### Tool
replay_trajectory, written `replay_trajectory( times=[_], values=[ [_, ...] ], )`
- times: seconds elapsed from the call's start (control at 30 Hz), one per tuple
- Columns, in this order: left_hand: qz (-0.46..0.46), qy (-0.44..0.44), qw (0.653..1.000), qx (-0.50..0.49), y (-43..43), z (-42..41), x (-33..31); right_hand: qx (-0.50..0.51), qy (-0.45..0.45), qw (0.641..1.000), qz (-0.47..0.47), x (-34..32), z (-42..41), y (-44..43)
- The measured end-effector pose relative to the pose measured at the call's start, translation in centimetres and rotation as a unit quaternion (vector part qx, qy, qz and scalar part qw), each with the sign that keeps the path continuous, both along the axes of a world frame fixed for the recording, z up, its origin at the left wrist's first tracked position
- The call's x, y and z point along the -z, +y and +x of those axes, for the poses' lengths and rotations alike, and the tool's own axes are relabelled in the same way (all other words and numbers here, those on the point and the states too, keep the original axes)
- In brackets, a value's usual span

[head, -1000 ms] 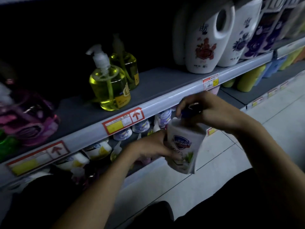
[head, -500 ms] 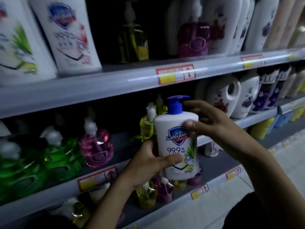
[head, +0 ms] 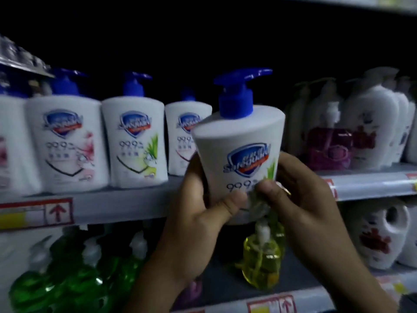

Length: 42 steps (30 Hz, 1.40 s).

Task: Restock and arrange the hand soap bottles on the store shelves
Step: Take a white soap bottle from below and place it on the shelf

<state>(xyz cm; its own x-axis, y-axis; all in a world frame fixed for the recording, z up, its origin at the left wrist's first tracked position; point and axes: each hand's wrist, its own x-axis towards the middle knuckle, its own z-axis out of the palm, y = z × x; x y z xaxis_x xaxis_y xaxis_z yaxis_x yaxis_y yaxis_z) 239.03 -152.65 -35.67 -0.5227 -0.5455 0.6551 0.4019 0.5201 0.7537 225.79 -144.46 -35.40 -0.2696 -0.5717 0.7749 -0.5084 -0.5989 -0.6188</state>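
1. Both hands hold one white Safeguard hand soap bottle (head: 239, 159) with a blue pump (head: 237, 96) — it is lifted in front of the upper shelf (head: 126, 206), just off the shelf's front edge, tilted slightly, label facing the camera.
2. The left hand (head: 194, 224) wraps the bottle's lower left side, fingers curled behind it and the thumb pressed across the front near the base.
3. The right hand (head: 306, 206) closes on the lower right side, thumb on the label beside the left thumb, fingers hidden behind the bottle.
4. On the upper shelf, near its front edge, stands a row of matching white bottles: a pink-label bottle (head: 67, 143), a green-label bottle (head: 135, 143) beside it, and a third bottle (head: 182, 136) set further back, partly hidden by the held one.
5. To the right on the same shelf stand white pump bottles (head: 372, 123) with a purple refill pouch (head: 331, 147) — blurred.
6. On the lower shelf sit green pump bottles (head: 67, 283) at left, a yellow pump bottle (head: 261, 258) under the hands, and a white jug with a red flower (head: 379, 236) at right.
7. A red-framed price tag with an arrow (head: 36, 213) sits on the upper shelf's front rail.
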Motion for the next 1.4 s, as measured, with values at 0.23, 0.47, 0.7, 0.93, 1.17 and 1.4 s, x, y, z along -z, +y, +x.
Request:
replay_trajectory(
  times=[0.23,0.47,0.7,0.93,1.17,1.4],
  values=[
    [-0.191,0.05,0.956,-0.217,-3.5,-1.1,-5.5,-0.061,0.004,0.995,-0.077,-4.7,-0.4,-6.8],
    [-0.154,-0.019,0.939,-0.308,-6.2,-2.6,-3.2,0.037,0.03,0.998,-0.033,-2.2,-1.9,-10.3],
    [-0.135,-0.078,0.879,-0.451,-3.9,-1.4,-2.6,0.08,0.078,0.993,0.038,-2.4,-1.0,-10.0],
    [-0.183,-0.174,0.812,-0.526,-4.5,-2.1,0.2,0.144,0.148,0.972,0.11,-3.1,0.0,-9.2],
    [-0.209,-0.115,0.81,-0.536,-4.7,-1.8,0.1,0.046,0.117,0.96,0.25,-4.9,-0.4,-10.0],
    [-0.191,-0.101,0.835,-0.506,-4.3,-1.0,0.1,0.045,0.147,0.946,0.287,-5.1,-0.5,-10.8]
  ],
)
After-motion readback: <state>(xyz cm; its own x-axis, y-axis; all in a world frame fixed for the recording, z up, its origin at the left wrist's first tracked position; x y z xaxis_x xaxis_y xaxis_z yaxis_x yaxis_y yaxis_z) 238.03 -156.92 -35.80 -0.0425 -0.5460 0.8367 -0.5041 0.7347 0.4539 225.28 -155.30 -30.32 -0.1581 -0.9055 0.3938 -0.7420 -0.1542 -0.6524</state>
